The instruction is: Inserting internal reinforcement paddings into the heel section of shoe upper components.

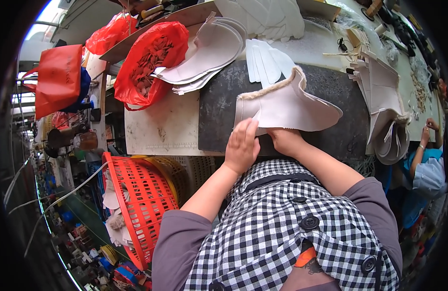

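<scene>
A pale grey boot upper [287,109] with a fuzzy fleece edge lies partly raised over a dark work mat [219,111]. My left hand [242,144] is closed on its near edge, fingers on top and thumb toward the right hand. A small white piece or fold shows just beyond those fingertips; I cannot tell which. My right hand [285,140] grips the same edge, its fingertips hidden under the upper. Just beyond the upper, several white tapered inserts [268,60] are fanned out on the mat.
At the back left stand stacked pale boot-shaped panels [204,63] and a red plastic bag [173,36] of small reddish-brown pieces. More fleece-edged uppers [383,92] hang over the table's right edge. A red basket [146,194] of scraps stands at lower left. Another person's hand [431,124] is at far right.
</scene>
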### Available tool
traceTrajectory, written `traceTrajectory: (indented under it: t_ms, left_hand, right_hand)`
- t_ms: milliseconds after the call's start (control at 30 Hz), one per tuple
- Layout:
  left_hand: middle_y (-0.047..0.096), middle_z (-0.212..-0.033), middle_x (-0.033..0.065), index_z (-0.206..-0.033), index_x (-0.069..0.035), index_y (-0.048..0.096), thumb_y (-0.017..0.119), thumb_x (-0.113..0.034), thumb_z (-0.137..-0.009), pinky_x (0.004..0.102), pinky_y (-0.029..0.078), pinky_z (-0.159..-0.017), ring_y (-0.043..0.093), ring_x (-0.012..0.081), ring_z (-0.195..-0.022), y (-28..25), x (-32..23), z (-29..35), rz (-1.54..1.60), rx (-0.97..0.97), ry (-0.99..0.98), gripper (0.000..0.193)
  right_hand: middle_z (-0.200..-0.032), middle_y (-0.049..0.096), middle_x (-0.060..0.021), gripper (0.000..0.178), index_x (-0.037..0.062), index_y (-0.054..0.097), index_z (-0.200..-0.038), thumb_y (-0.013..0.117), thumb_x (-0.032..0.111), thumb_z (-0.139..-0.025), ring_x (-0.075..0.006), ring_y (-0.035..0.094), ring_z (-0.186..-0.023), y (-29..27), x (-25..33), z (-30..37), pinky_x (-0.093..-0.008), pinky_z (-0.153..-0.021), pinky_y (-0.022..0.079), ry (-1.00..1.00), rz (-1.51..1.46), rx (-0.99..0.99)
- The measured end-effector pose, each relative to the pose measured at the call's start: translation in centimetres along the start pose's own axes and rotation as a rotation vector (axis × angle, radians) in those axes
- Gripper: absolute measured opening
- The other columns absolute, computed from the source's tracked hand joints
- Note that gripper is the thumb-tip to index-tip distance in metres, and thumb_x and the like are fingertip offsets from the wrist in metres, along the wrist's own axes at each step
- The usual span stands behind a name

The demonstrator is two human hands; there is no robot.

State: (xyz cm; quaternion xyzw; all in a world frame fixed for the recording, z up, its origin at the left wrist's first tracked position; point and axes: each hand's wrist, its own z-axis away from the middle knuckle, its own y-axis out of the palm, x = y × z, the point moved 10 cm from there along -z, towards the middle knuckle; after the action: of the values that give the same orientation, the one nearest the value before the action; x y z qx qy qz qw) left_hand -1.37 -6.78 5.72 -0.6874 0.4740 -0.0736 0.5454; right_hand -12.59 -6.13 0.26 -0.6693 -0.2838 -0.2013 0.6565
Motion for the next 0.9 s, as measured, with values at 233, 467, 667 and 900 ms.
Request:
traceTrajectory:
  t_ms: [233,467,667,900]
  left_hand:
    - [0.054,-0.119,0.0093,-0.119,-0.005,0.058,0.069,-0.014,-0.073,0.0397,0.044,-0.092,0.052,0.0297,-0.107,3.9,5.3,0.0,-0.149,0.040,-0.123,0.048]
    - [0.050,-0.123,0.0057,-0.124,-0.013,0.052,0.070,-0.014,-0.074,0.0407,0.038,-0.098,0.046,0.0289,-0.114,3.9,5.3,-0.2,-0.078,0.049,-0.350,0.053]
    - [0.050,-0.125,0.0046,-0.128,-0.013,0.052,0.068,-0.013,-0.075,0.0394,0.038,-0.097,0.047,0.0253,-0.116,3.8,6.0,0.1,-0.080,0.065,-0.347,0.055]
    - [0.024,-0.156,0.0064,-0.149,-0.017,0.033,0.053,-0.050,-0.089,0.0457,0.012,-0.117,0.021,0.0225,-0.144,5.1,4.8,2.4,-0.212,0.412,0.024,0.072]
  right_hand:
    - [-0.114,0.063,-0.0142,0.033,0.0055,0.063,-0.116,0.055,0.007,-0.083,-0.0316,0.059,-0.109,-1.3,8.1,1.2,-0.0415,-0.098,0.045,-0.316,-0.077,0.227]
    - [-0.129,0.057,-0.0162,0.041,0.0013,0.059,-0.120,0.058,0.017,-0.082,-0.0307,0.051,-0.125,0.1,3.0,-3.3,-0.0455,-0.110,0.033,-0.250,0.543,0.024]
    - [-0.127,0.060,-0.0103,0.043,0.0067,0.060,-0.120,0.063,0.026,-0.082,-0.0260,0.053,-0.124,-1.3,2.2,-2.8,-0.0465,-0.108,0.035,-0.317,0.360,0.098]
    - [-0.155,0.031,-0.0014,0.065,0.0224,0.040,-0.144,0.059,0.017,-0.083,-0.0214,0.025,-0.144,-1.1,-1.7,2.8,-0.0476,-0.119,0.011,-0.359,0.348,0.393]
